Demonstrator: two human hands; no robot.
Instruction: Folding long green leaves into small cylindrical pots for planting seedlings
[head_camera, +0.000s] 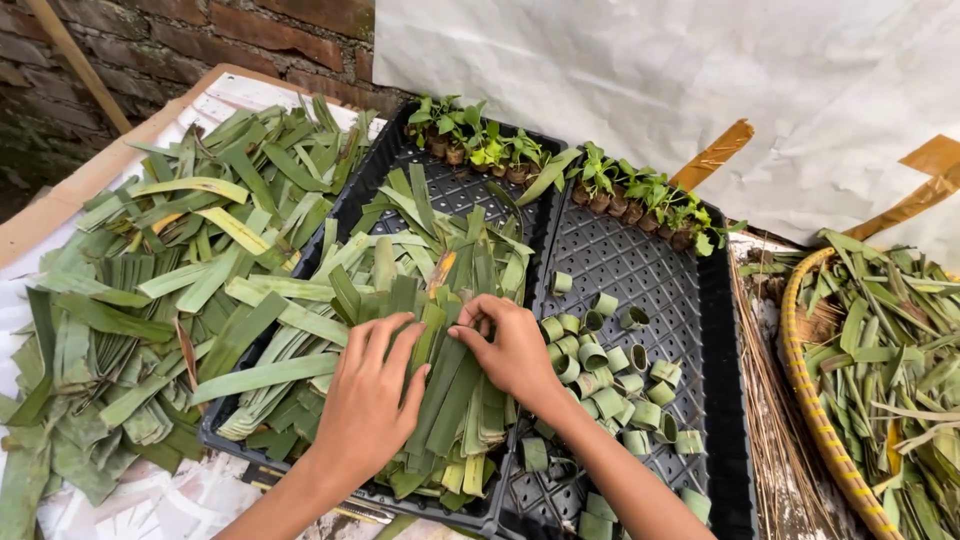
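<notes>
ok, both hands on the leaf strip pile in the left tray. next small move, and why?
Probably pinch one long green leaf strip free and lift it off the pile. The right hand has its fingertips curled at a strip's top edge, while the left hand lies flat on the pile, holding it down. Short rolled green leaf rings fill the neighbouring black plastic mesh tray.

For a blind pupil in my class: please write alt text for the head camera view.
Two bare hands, left hand and right hand, rest on a pile of cut green leaf strips in a black plastic tray. Rolled leaf rings lie on the right, seedlings behind.
</notes>
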